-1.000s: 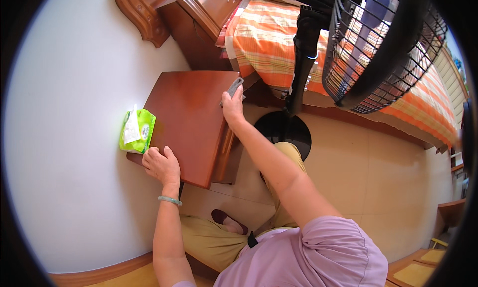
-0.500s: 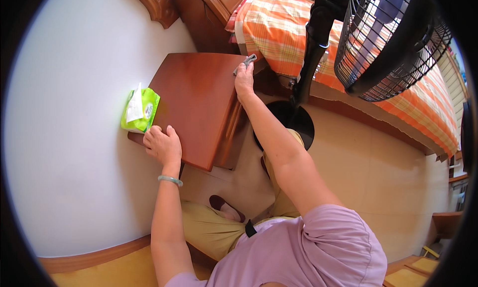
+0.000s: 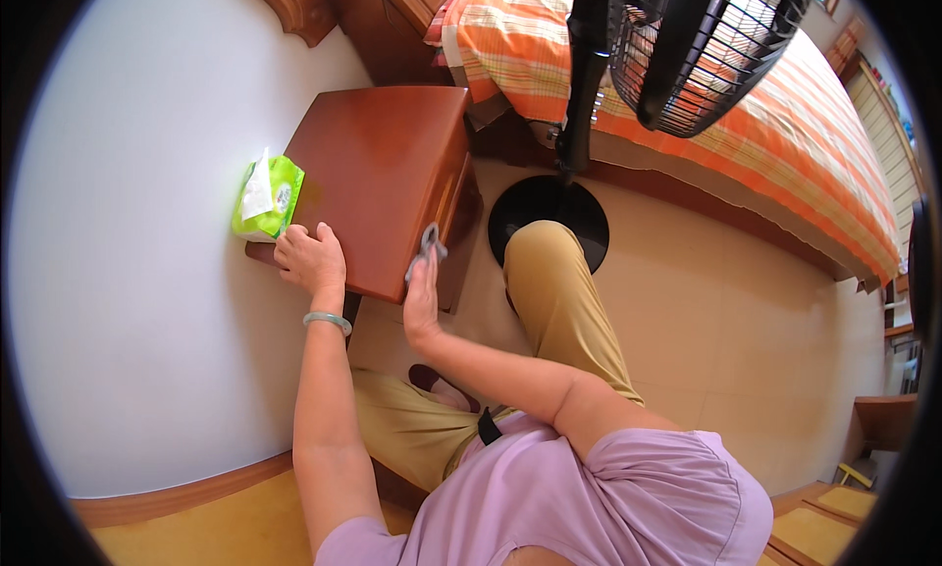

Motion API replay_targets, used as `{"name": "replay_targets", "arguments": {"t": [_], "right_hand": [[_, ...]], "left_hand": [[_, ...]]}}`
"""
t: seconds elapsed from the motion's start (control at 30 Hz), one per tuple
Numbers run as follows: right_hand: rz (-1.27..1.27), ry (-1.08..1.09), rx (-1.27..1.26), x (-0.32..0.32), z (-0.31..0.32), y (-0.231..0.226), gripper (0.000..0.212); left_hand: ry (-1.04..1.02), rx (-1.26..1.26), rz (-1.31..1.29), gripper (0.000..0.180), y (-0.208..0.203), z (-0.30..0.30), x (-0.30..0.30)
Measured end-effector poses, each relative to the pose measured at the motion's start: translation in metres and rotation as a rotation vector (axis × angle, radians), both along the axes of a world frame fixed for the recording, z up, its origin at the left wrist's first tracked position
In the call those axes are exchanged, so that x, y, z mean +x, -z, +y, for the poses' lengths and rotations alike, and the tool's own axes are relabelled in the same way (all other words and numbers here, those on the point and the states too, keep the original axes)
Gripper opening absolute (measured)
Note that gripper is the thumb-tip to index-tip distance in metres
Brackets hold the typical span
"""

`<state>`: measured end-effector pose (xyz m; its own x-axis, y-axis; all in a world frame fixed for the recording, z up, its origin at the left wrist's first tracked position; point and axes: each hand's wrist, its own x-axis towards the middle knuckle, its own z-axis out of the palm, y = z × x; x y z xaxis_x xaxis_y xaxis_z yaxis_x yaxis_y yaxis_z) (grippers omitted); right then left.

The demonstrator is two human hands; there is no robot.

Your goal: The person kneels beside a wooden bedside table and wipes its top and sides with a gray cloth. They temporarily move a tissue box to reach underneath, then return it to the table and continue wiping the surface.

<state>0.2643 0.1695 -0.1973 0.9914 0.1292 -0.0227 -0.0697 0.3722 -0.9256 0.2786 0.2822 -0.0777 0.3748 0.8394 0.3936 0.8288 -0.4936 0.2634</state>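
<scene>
In my right hand (image 3: 423,296) is a small grey cloth (image 3: 429,247), pressed by the fingers against the right edge of a reddish-brown wooden nightstand (image 3: 378,174), close to its near corner. My left hand (image 3: 312,260) rests at the nightstand's near left edge, fingers bent and thumb apart from them. Beside its fingers, a bright green tissue pack (image 3: 283,188) stands against the wall side with a white tissue (image 3: 258,188) sticking out. Whether the left fingertips touch the pack I cannot tell.
A black standing fan (image 3: 711,56) rises right of the nightstand, its round base (image 3: 520,218) on the tiled floor (image 3: 706,321). Behind it is a bed with an orange checked cover (image 3: 520,36). A white wall (image 3: 147,272) borders the left side. My knee (image 3: 549,257) overlaps the fan base.
My right hand has drawn the cloth from the nightstand's far right corner toward me along its right edge. My left hand keeps its place beside the tissue pack. The whole view has shifted slightly.
</scene>
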Motion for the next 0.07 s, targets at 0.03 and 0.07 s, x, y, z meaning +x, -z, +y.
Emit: {"name": "replay_targets", "arguments": {"t": [0.03,0.07], "right_hand": [[0.036,-0.047,-0.025,-0.012,-0.006,-0.001,0.066],[0.071,-0.102,-0.051,-0.023,-0.013,-0.009,0.067]], "left_hand": [[-0.006,-0.002,-0.001,0.032,0.001,0.001,-0.001],[-0.015,-0.009,-0.004,0.032,0.002,0.002,-0.003]]}}
